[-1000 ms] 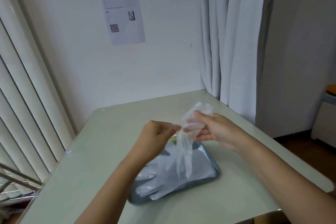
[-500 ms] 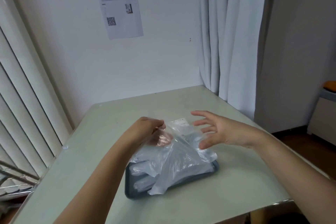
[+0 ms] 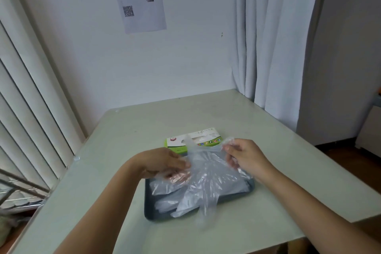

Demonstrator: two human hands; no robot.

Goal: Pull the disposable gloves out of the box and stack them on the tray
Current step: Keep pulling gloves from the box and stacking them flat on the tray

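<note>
Film of one disposable glove (image 3: 206,172) is stretched between both hands, above the tray. The left hand (image 3: 162,164) grips the left edge of the glove with curled fingers; several fingertips show through the clear plastic. The right hand (image 3: 244,156) pinches the opposite upper corner between thumb and forefinger, with the remaining fingers curled loosely behind the film. The finger end of the glove hangs down toward the person and reaches past the near rim of the tray.

Directly below the hands, the dark tray (image 3: 147,202) sits on the table and carries a stack of gloves (image 3: 165,205) lying flat and overlapping. The held glove covers most of this stack.

Just beyond the hands, in the gap between them, the glove box (image 3: 194,140) lies flat, green and white, with its near edge close to the far rim of the tray. Whether the two touch cannot be determined.

The table (image 3: 123,130) is pale green. Beyond the left hand are vertical blinds (image 3: 26,93); beyond the right hand, a white curtain (image 3: 274,37). A printed sheet (image 3: 141,0) with a QR code hangs on the wall ahead.
</note>
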